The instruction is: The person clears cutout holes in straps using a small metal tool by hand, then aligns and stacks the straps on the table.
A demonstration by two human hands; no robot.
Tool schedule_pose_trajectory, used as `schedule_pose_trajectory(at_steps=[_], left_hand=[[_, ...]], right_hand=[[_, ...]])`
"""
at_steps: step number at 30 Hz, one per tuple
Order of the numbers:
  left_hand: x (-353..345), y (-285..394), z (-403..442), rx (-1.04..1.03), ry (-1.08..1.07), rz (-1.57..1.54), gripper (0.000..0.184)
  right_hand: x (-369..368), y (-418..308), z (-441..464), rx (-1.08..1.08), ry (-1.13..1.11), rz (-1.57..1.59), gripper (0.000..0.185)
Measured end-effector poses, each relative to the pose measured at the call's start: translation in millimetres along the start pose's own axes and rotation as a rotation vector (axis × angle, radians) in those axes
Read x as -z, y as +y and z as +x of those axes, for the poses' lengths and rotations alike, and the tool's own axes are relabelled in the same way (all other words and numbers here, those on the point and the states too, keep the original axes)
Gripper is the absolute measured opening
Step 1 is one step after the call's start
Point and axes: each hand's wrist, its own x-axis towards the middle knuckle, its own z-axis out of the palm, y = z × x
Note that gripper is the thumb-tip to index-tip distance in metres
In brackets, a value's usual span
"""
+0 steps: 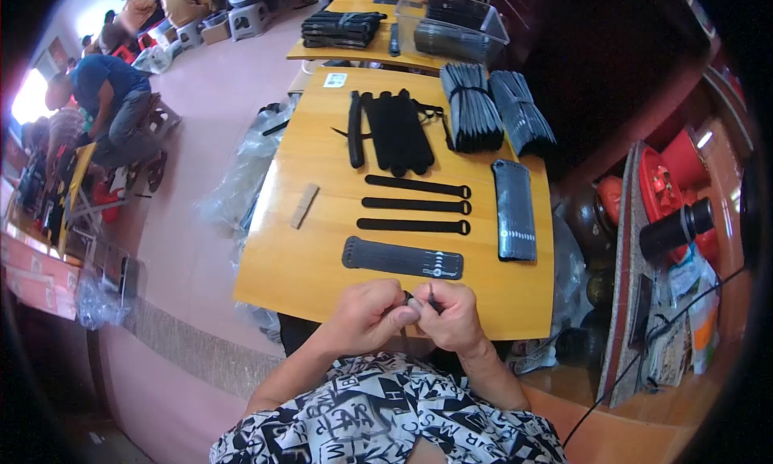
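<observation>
My left hand [370, 312] and my right hand [451, 317] meet at the table's near edge, fingers pinched around a narrow black strap [436, 303]. Most of that strap is hidden by the fingers. Just beyond them lies a flat dark grey stack of straps [386, 256] with white printing at its right end. Further up, three black straps, an upper one [415, 185], a middle one [413, 204] and a lower one [411, 225], lie side by side, their loop ends to the right.
Behind the straps sits a pile of black strips [398, 134]. Bundled grey packs [471, 109] and a wrapped pack [514, 210] line the right side of the yellow table [274, 258]. A wooden clothespin-like piece [304, 205] lies left. A clear bin [451, 29] stands beyond; people sit at left.
</observation>
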Motion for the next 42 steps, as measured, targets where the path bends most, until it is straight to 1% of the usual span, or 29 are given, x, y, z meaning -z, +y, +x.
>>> schedule_pose_trajectory(at_steps=[1, 2, 4, 7, 8, 9, 11, 13, 15, 17, 18, 21, 22, 23, 24, 25, 26, 27, 29, 30, 31, 32, 33, 34, 36, 37, 39, 40, 42], left_hand=[[0.5, -2.6, -0.5, -0.007, -0.015, -0.030, 0.019], [-3.1, -1.7, 0.1, 0.026, 0.065, -0.126, 0.019], [-17.4, 0.3, 2.6, 0.092, 0.222, -0.327, 0.020], [-25.8, -8.6, 4.9, 0.007, 0.349, -0.192, 0.018], [-24.5, -7.8, 4.8, 0.000, 0.379, -0.085, 0.018], [-22.2, -10.9, 1.7, 0.037, 0.451, -0.016, 0.017], [-12.2, -19.1, -11.2, 0.117, 0.592, 0.120, 0.016], [7.5, -18.8, -14.8, 0.170, 0.843, -0.129, 0.013], [32.7, -7.9, -14.7, 0.117, 1.023, -0.105, 0.012], [64.3, -10.3, -23.3, 0.038, 1.023, 0.044, 0.013], [74.9, -11.0, -22.7, -0.004, 1.023, 0.118, 0.013], [92.5, -11.3, -4.2, 0.081, 1.125, 0.047, 0.014], [100.1, -15.7, 1.2, 0.104, 1.132, 0.051, 0.016], [113.9, -21.5, 3.6, 0.124, 1.174, -0.018, 0.016], [131.7, -28.5, 1.6, 0.148, 1.217, -0.091, 0.016], [145.4, -35.8, -2.0, 0.169, 1.258, -0.164, 0.015], [153.1, -48.0, -4.5, 0.181, 1.244, -0.194, 0.015], [150.4, -45.9, 1.6, 0.164, 1.226, -0.302, 0.015], [137.8, -32.6, 9.0, 0.150, 1.172, -0.504, 0.014], [139.0, -24.4, 11.4, 0.084, 1.081, -0.613, 0.013], [142.5, -13.1, 17.7, 0.042, 1.053, -0.698, 0.013], [147.5, 1.3, 25.5, -0.002, 1.026, -0.783, 0.013], [152.9, 16.1, 32.7, -0.053, 0.998, -0.864, 0.014], [156.6, 32.8, 39.3, -0.066, 0.960, -0.854, 0.014], [160.4, 61.3, 53.7, -0.097, 0.880, -0.825, 0.016], [160.4, 67.3, 58.6, -0.124, 0.851, -0.830, 0.016], [157.5, 74.0, 65.9, -0.166, 0.793, -0.848, 0.017], [156.3, 70.5, 69.2, -0.181, 0.792, -0.910, 0.018], [151.7, 62.1, 74.7, -0.142, 0.763, -1.013, 0.018]], right_hand=[[-1.7, 1.1, -1.3, -0.033, 0.010, 0.063, 0.015], [-3.2, 1.5, -0.8, -0.069, 0.019, 0.124, 0.015], [-5.3, 1.0, 2.9, -0.068, 0.117, 0.128, 0.015], [-7.7, -5.7, 12.7, -0.060, 0.294, 0.181, 0.016], [-5.1, -8.2, 17.1, -0.053, 0.346, 0.181, 0.017], [-0.4, -10.7, 23.7, -0.046, 0.397, 0.179, 0.019], [39.7, -17.6, 44.3, 0.017, 0.721, 0.129, 0.024], [99.0, -13.0, 64.0, 0.043, 0.913, 0.415, 0.027], [126.3, -23.9, 66.1, 0.162, 0.940, 0.422, 0.023], [156.0, -19.8, 64.0, 0.218, 0.883, 0.494, 0.021], [156.5, -24.1, 62.7, 0.239, 0.802, 0.471, 0.019], [142.9, -33.5, 68.0, 0.233, 0.927, 0.470, 0.018], [137.9, -40.2, 69.1, 0.256, 0.905, 0.456, 0.017], [165.7, -31.2, 69.0, 0.301, 0.856, 0.568, 0.016], [217.3, -15.1, 67.2, 0.345, 0.804, 0.675, 0.016], [245.4, -7.0, 65.6, 0.390, 0.748, 0.782, 0.016], [237.8, -19.2, 66.6, 0.389, 0.854, 0.603, 0.013], [219.6, -31.6, 71.3, 0.366, 0.802, 0.448, 0.013], [161.0, -48.6, 73.4, 0.299, 0.707, 0.146, 0.014], [130.1, -56.5, 73.6, 0.211, 0.651, 0.084, 0.016], [101.2, -60.8, 75.9, 0.167, 0.579, 0.071, 0.017], [85.6, -53.2, 79.7, 0.187, 0.412, 0.056, 0.017], [69.6, -49.6, 85.9, 0.156, 0.265, 0.080, 0.015], [54.2, -46.6, 93.0, 0.130, 0.119, 0.139, 0.017], [20.2, -53.9, 111.6, 0.164, -0.109, -0.020, 0.040], [6.8, -54.5, 121.2, 0.120, -0.252, -0.032, 0.048], [-19.8, -44.1, 139.6, 0.227, -0.465, -0.113, 0.052], [-33.1, -38.6, 148.7, 0.284, -0.569, -0.143, 0.054], [-49.1, -34.3, 154.3, 0.092, -0.750, 0.060, 0.054]])
